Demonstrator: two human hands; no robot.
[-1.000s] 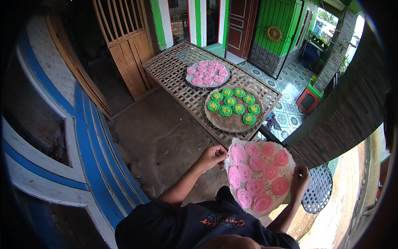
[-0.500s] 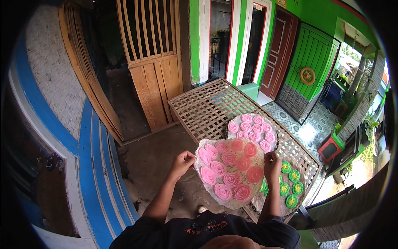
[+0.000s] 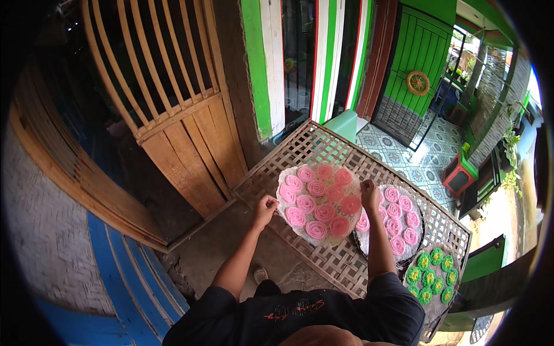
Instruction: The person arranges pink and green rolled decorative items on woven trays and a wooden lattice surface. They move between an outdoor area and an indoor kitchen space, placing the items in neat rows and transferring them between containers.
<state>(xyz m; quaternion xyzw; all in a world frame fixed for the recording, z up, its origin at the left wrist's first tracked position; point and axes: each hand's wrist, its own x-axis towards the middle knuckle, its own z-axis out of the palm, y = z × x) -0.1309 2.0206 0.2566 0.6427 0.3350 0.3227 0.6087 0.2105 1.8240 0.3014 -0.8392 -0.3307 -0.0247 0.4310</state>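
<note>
A thin, pale, roughly round sheet [image 3: 310, 217] carries several pink spiral rosettes, and I hold it by opposite edges above a woven bamboo lattice table. My left hand [image 3: 265, 209] pinches its left edge. On the right edge are the closed fingers of my right hand [image 3: 370, 195]. A second round sheet of pink rosettes [image 3: 403, 224] lies on the table, partly behind my right forearm. Farther right, near the table's end, rests a round mat [image 3: 434, 311] with green rosettes that have yellow centres.
The bamboo lattice table [image 3: 254, 187] runs diagonally before me. A slatted wooden gate [image 3: 184, 155] stands at the left, beside blue boards [image 3: 124, 271]. Beyond the table are a pale green chair [image 3: 342, 126], a tiled floor [image 3: 424, 167] and a green metal gate [image 3: 412, 63].
My view has turned and I have shifted along the table. The held sheet is now over the lattice, left of the second pink sheet, which it overlaps less. Both hands keep their grip.
</note>
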